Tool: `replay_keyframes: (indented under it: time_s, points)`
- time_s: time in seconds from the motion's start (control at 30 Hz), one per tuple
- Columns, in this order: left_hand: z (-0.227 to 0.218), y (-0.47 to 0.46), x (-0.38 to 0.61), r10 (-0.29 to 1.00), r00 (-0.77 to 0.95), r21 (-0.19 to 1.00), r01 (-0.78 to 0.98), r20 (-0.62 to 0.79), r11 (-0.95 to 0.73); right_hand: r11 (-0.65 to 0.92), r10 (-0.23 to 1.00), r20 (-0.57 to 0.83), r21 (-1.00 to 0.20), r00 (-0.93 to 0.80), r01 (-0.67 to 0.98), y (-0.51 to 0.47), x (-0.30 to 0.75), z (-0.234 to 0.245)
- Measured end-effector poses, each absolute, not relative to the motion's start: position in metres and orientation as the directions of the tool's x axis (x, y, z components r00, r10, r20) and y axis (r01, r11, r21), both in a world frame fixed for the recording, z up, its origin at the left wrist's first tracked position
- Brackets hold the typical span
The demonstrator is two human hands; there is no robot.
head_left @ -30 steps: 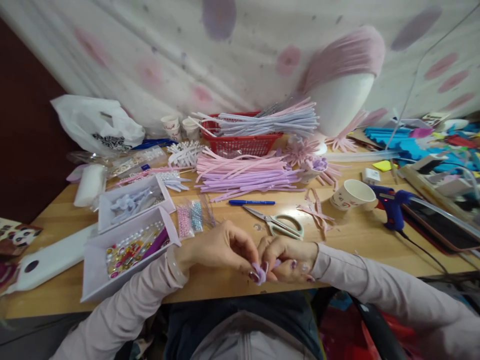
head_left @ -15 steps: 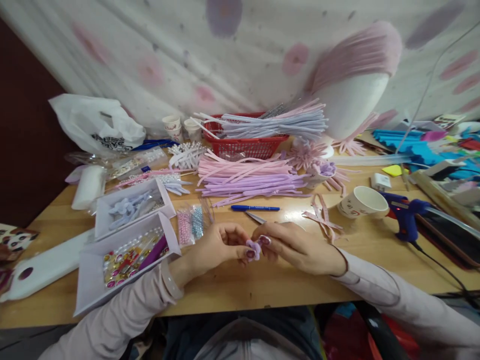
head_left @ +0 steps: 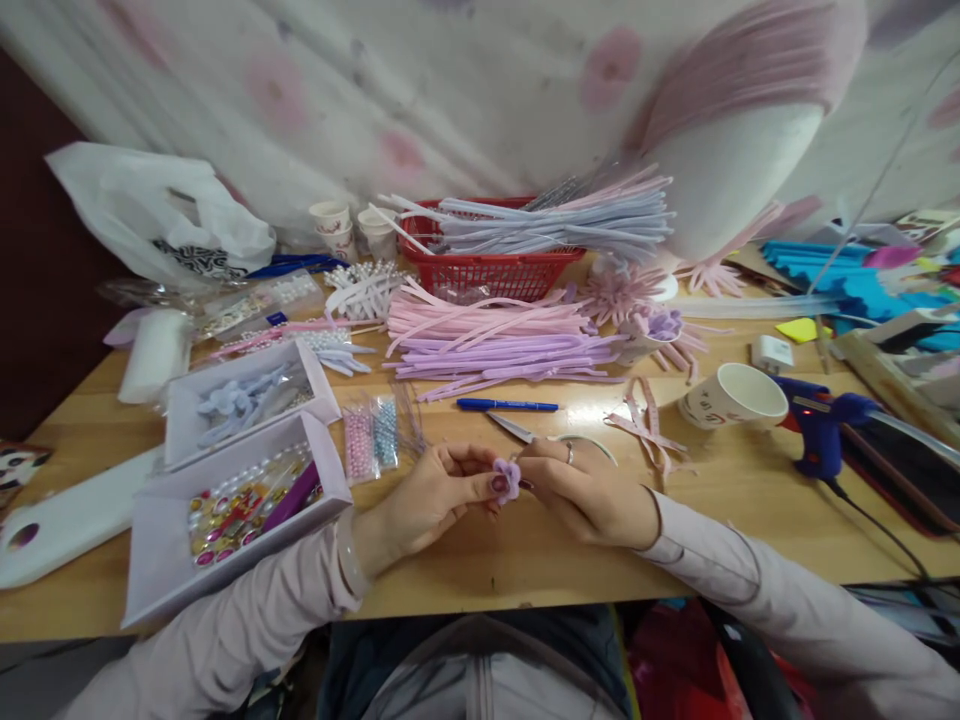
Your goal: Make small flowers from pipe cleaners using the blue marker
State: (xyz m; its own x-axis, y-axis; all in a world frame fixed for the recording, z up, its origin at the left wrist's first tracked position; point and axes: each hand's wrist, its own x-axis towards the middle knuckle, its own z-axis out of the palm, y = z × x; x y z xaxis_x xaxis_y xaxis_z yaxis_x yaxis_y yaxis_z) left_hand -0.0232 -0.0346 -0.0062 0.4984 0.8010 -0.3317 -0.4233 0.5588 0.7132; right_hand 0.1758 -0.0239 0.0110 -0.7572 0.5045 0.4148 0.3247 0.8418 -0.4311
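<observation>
Between thumb and fingers, my left hand (head_left: 424,500) pinches a small purple pipe-cleaner flower (head_left: 508,482) with looped petals, held above the front of the table. My right hand (head_left: 592,495), a ring on one finger, is closed at the flower's right edge, its fingertips touching it and partly hidden. Scissors (head_left: 511,428) lie just behind the hands, blades showing and handles hidden in part by my right hand. Beyond them is a blue pen (head_left: 508,405). Bundles of purple (head_left: 510,357) and pink pipe cleaners (head_left: 480,322) lie farther back.
To the left stand a white box of gems (head_left: 240,505) and another box with pale blue pieces (head_left: 251,405), beside bead packets (head_left: 361,440). A red basket (head_left: 487,272) is behind. On the right are a paper cup (head_left: 735,397), a blue glue gun (head_left: 821,425) and pink strips (head_left: 646,425).
My right hand has turned and drawn back slightly, so the flower's petals show more fully. My left hand keeps its pinch. The camera view has shifted a little.
</observation>
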Motion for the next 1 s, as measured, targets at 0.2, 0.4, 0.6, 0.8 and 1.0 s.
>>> replay_keyframes:
  time_s: [0.2,0.4,0.6,0.8,1.0]
  points:
    - [0.003,-0.024,-0.03,0.81,0.544,0.922,-0.156,-0.22,0.355,0.033,0.703,-0.033,-0.996,-0.71,0.079,-0.029,0.174,0.003]
    - [0.008,-0.023,-0.029,0.756,0.629,0.976,0.026,-0.183,0.215,-0.418,0.432,-0.305,-0.901,-0.849,0.111,-0.011,0.182,0.003]
    - [-0.008,-0.02,-0.022,0.877,0.371,0.921,-0.118,-0.307,0.372,0.271,0.918,0.127,-0.893,-0.376,0.36,-0.009,0.184,0.013]
    - [-0.015,-0.021,-0.021,0.875,0.362,0.909,-0.142,-0.322,0.393,0.564,0.774,0.205,-0.655,-0.6,0.503,-0.014,0.178,0.001]
    - [-0.012,-0.026,-0.018,0.916,0.308,0.955,-0.065,-0.257,0.29,0.512,0.793,0.167,-0.705,-0.586,0.491,-0.022,0.172,-0.002]
